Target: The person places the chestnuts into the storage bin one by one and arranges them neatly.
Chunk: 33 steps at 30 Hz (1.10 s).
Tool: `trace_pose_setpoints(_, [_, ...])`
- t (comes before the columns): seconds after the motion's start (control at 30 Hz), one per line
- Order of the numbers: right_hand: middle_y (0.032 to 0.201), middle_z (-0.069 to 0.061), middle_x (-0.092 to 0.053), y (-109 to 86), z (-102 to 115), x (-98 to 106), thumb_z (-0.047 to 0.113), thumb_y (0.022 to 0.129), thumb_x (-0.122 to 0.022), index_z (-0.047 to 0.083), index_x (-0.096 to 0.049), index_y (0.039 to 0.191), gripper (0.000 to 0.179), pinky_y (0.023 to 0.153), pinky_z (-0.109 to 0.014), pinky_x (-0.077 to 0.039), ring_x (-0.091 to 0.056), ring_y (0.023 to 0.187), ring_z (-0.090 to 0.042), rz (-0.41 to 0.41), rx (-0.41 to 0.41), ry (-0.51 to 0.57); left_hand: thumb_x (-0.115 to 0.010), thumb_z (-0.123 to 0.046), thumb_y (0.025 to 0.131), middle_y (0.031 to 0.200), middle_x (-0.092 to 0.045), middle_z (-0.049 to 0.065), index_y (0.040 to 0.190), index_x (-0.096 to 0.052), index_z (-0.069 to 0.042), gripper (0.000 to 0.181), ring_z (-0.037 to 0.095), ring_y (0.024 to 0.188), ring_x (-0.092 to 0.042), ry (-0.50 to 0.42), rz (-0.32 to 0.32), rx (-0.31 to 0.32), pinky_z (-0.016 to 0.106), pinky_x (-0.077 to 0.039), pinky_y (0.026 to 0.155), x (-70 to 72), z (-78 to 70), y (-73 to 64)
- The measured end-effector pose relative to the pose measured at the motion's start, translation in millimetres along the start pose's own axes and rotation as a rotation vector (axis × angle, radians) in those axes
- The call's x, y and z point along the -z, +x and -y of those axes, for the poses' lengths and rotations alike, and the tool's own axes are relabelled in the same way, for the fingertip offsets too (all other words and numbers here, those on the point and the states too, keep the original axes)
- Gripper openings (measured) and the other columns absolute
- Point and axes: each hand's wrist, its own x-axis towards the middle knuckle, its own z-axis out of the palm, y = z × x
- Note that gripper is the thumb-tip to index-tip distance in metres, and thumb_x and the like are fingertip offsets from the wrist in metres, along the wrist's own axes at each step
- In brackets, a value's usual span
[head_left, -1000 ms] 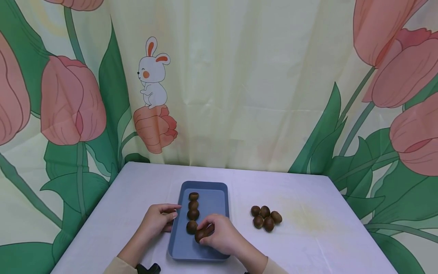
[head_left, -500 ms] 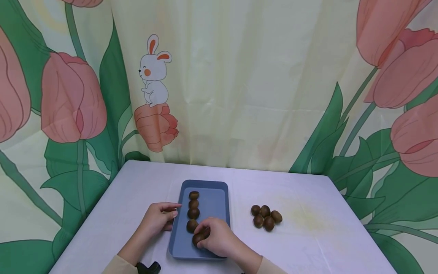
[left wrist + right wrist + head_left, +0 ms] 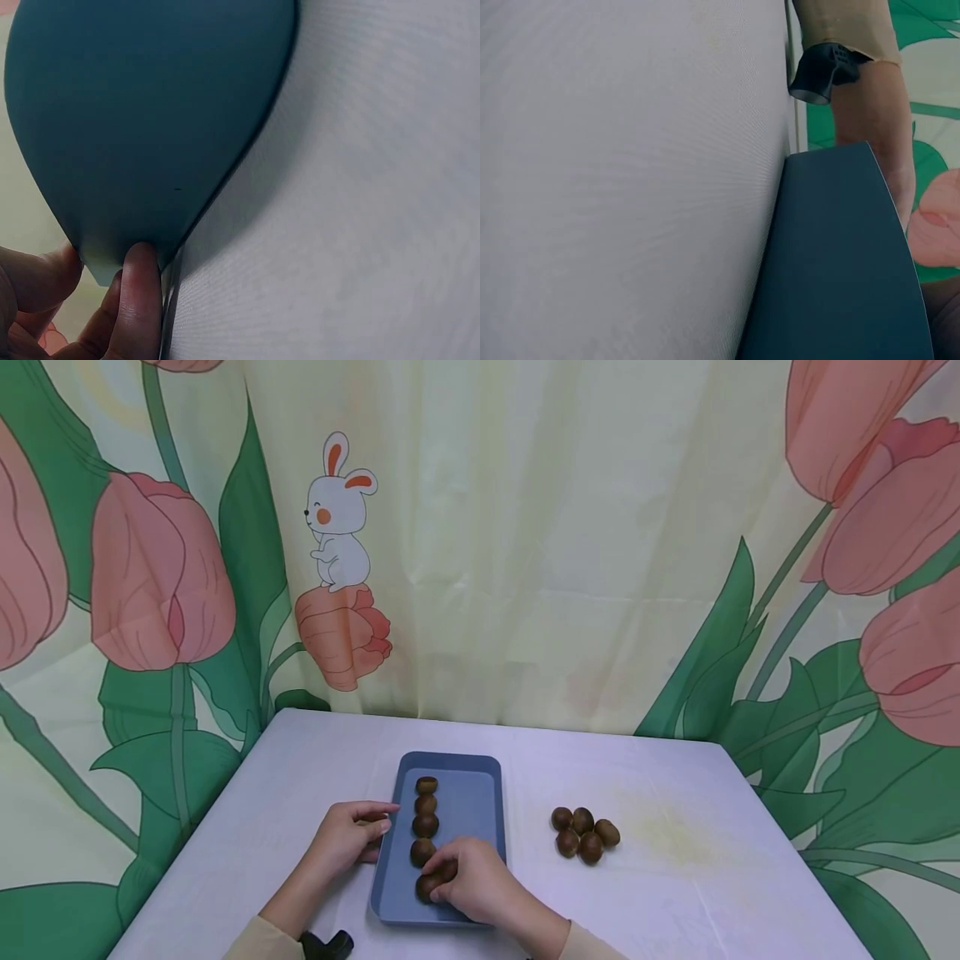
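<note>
Several brown chestnuts [image 3: 425, 825] lie in a line along the left part of a blue rectangular tray [image 3: 477, 793]. My right hand [image 3: 480, 881] is low inside the tray, its thumb and fingers pinching a chestnut [image 3: 426, 890] at the near end of that line. Another dark brown surface shows between those fingers, partly hidden. At the tray's left rim, my left hand [image 3: 347, 835] holds the edge with thumb and fingers. The left wrist view shows its fingertips against the tray's outer wall [image 3: 150, 135]. In the right wrist view the chestnuts are hidden behind the tray's wall [image 3: 832, 247].
A group of several loose chestnuts [image 3: 567, 843] rests on the white tablecloth [image 3: 675, 893], right of the tray. Behind the table hangs a curtain [image 3: 525, 568] printed with tulips and a rabbit. A black strap device [image 3: 327, 946] is by the left wrist.
My right hand has shifted slightly left, bringing the pinched chestnut in line beneath the others. The left hand stays at the rim. The loose group has not moved.
</note>
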Motion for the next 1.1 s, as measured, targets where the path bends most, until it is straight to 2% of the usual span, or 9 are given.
trace_pose_setpoints(0.4, [0.084,0.005,-0.065,2.4,0.7,-5.1,0.000,0.080,-0.091,0.016,-0.084,0.093,0.022,0.064,-0.020,-0.051,-0.057,0.075,-0.003,-0.034,0.025,0.010,-0.073,-0.001,0.099,0.116,-0.077,0.014,0.123,-0.082,-0.010,0.027,0.016,0.083,-0.073,-0.007,-0.007,-0.003,0.037,-0.067,0.064,-0.8,-0.6,-0.6])
trace_pose_setpoints(0.77, [0.081,0.004,-0.065,4.2,0.4,-6.6,-0.003,0.081,-0.089,0.014,-0.083,0.092,0.021,0.064,-0.019,-0.051,-0.056,0.074,-0.001,-0.042,0.047,0.017,-0.073,0.000,0.098,0.116,-0.078,0.014,0.123,-0.082,-0.009,0.027,0.016,0.083,-0.074,-0.003,-0.013,-0.001,0.037,-0.067,0.064,-0.8,-3.5,-2.8])
trace_pose_setpoints(1.1, [0.079,0.002,-0.071,-0.4,1.3,3.2,-0.007,0.084,-0.081,0.011,-0.082,0.093,0.020,0.063,-0.021,-0.053,-0.064,0.072,-0.006,-0.053,0.007,0.099,-0.073,-0.001,0.098,0.114,-0.077,0.014,0.122,-0.081,-0.008,0.027,0.015,0.082,-0.074,-0.006,-0.015,0.000,0.037,-0.067,0.063,-1.3,-3.2,-2.4])
